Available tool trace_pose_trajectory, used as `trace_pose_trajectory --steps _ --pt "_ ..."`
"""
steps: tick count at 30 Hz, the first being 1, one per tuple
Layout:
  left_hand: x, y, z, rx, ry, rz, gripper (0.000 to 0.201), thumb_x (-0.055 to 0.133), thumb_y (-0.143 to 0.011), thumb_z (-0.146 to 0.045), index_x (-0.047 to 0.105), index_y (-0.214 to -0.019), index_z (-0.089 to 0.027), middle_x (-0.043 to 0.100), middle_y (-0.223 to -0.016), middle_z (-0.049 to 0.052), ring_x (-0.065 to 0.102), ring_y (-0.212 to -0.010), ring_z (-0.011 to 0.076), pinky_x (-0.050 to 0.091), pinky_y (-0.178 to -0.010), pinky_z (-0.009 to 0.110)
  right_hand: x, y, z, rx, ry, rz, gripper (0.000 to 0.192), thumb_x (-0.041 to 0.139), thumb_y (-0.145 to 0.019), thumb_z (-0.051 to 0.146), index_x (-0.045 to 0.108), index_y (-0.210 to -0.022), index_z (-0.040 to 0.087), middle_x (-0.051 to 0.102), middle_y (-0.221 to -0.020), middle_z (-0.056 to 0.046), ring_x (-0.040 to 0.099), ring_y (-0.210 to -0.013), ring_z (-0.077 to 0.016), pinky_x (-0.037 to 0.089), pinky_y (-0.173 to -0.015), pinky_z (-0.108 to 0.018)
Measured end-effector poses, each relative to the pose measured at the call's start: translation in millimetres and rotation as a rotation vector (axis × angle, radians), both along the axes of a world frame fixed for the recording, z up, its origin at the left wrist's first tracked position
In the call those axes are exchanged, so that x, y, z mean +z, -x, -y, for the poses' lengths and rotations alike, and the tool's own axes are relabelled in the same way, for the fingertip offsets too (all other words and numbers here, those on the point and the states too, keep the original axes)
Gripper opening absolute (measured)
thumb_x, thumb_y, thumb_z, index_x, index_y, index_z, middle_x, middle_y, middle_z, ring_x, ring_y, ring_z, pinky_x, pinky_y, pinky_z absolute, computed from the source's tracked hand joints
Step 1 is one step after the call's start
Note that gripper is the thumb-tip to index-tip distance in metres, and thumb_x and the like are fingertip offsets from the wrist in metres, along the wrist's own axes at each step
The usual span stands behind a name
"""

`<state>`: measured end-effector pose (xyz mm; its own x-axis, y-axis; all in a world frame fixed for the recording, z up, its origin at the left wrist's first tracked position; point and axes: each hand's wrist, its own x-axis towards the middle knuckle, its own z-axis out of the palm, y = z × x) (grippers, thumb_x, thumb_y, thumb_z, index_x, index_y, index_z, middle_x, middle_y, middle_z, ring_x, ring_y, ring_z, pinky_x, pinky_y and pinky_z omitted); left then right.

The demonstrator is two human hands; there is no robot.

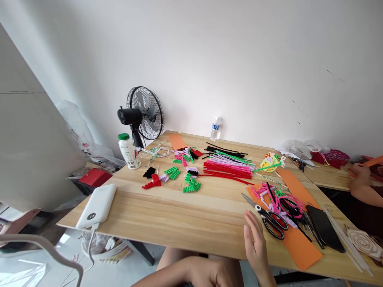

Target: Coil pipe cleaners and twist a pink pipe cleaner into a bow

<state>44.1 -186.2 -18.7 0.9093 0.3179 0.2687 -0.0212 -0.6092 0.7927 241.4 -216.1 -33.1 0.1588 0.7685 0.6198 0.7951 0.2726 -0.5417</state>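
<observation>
Head view: right hand (255, 243) open and flat, fingers extended, resting on the wood-grain worktop (179, 215), grasping nothing. Black-handled scissors (269, 217) lie just beside its fingertips, partly on orange paper (299, 239). Left hand (209, 275) at the lower edge; grip cannot be determined.

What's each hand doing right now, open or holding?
Left hand: below the table edge, empty, grip state unclear.
Right hand: open, flat on the table beside the scissors, holding nothing.
</observation>
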Motion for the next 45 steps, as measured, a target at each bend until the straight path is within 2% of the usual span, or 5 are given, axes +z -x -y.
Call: trace_pose_trajectory --steps 10,18,26,38,45 --pt "18.1 19 7 -0.08 -0.177 0.013 0.038 0.032 -0.091 -0.042 0.058 -0.11 -0.021 0.066 -0.097 0.009 0.061 -0.093 0.0202 0.046 -0.083 0.029 16.1 0 -32 0.099 0.149 -0.02 0.025 0.045 -0.088 0.033 0.065 -0.081 0.019 0.067 -0.087 -0.009 0.063 -0.083 -0.0212 0.053 -0.071 -0.032" --pt "40.9 -14 -99 0.494 -0.395 -0.01 0.046 0.023 -0.093 -0.038 0.058 -0.073 -0.016 0.061 -0.058 0.006 0.055 -0.052 0.0144 0.038 -0.052 0.024 48.4 -6 -168 -0.115 0.234 0.257 0.022 0.046 -0.081 0.015 0.067 -0.082 0.017 0.069 -0.085 -0.007 0.058 -0.087 -0.0204 0.041 -0.082 -0.03" --pt "5.7 -15 -144 0.653 -0.515 0.051 0.056 0.025 -0.091 -0.045 0.049 -0.049 -0.017 0.05 -0.048 0.005 0.047 -0.049 0.0134 0.031 -0.054 0.027 19.9 -10 -228 -0.174 0.259 0.375 0.02 0.051 -0.08 0.013 0.069 -0.089 0.016 0.065 -0.093 -0.01 0.05 -0.094 -0.0228 0.035 -0.081 -0.03" --pt "3.4 -46 -76 0.079 0.46 0.362 0.031 0.061 -0.075 -0.033 0.068 -0.1 -0.017 0.06 -0.105 0.009 0.056 -0.097 0.0207 0.045 -0.086 0.034 -0.8 -19 -238 -0.161 0.3 0.532 0.022 0.05 -0.081 0.01 0.07 -0.086 0.016 0.06 -0.086 -0.013 0.046 -0.09 -0.0252 0.036 -0.076 -0.033" --pt "-5.0 -53 -99 0.112 1.092 0.822 0.052 0.064 -0.062 -0.013 0.062 -0.112 -0.026 0.055 -0.117 0.005 0.041 -0.123 0.0233 0.016 -0.109 0.04 34.6 8 -230 -0.038 0.027 0.22 0.025 0.044 -0.083 0.012 0.067 -0.092 0.014 0.062 -0.089 -0.012 0.052 -0.089 -0.0244 0.042 -0.081 -0.038"
